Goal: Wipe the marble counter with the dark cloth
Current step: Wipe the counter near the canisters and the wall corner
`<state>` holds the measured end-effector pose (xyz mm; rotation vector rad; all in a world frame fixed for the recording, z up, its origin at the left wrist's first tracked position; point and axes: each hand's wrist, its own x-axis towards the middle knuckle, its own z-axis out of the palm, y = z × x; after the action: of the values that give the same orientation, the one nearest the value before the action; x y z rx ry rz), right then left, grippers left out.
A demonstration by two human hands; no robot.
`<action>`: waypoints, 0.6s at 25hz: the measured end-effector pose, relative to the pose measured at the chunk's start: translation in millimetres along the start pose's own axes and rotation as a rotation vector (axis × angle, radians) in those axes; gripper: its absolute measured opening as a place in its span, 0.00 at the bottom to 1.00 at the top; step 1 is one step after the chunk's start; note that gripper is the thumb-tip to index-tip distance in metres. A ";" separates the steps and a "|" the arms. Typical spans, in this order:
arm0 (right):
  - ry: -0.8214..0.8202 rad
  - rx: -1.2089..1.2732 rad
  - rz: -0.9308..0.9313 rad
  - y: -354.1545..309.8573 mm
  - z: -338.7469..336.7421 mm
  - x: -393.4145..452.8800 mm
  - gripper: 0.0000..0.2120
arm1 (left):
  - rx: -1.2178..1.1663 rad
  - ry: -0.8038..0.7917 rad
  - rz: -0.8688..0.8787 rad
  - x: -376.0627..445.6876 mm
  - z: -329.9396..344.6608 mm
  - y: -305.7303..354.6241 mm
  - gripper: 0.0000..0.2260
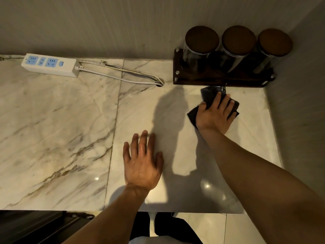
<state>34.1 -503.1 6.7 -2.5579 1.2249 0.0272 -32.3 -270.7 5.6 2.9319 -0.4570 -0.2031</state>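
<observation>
**Person wiping the far right corner of a marble counter**

Seen from above, looking down at two bare forearms reaching over a pale, veined marble counter (61, 120).

Nearest, the left hand (142, 161) lies flat on the stone, palm down, fingers spread and holding nothing. It seems placed there to steady the body while the other arm stretches further in.

Beyond it and to the right, the right hand (215, 114) presses down on a crumpled dark cloth (210, 95), fingers splayed over the fabric and thumb hooked round its left edge, pinning it to the counter. The open palm likely spreads pressure for wiping.

Just behind the cloth, a dark wooden rack (218, 80) sits in the back right corner, carrying three glass jars (200, 50) with round brown lids; the cloth's far edge nearly meets it.

Farther left along the back wall lies a white power strip (50, 65), its cable running to a hole in the counter, well away from the wiping.
</observation>
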 end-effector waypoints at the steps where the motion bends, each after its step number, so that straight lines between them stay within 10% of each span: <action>1: 0.005 0.010 0.021 0.2 0.0 -1.9 0.31 | -0.003 -0.001 0.001 -0.1 -0.1 -0.1 0.27; 15: 0.002 0.021 0.182 34.4 -2.8 -79.0 0.30 | -0.007 -0.014 0.032 -2.3 -1.9 -3.2 0.28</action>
<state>-42.6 -464.3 11.9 -2.4215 1.4465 0.0516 -33.2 -266.7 7.1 2.9156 -0.5031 -0.2204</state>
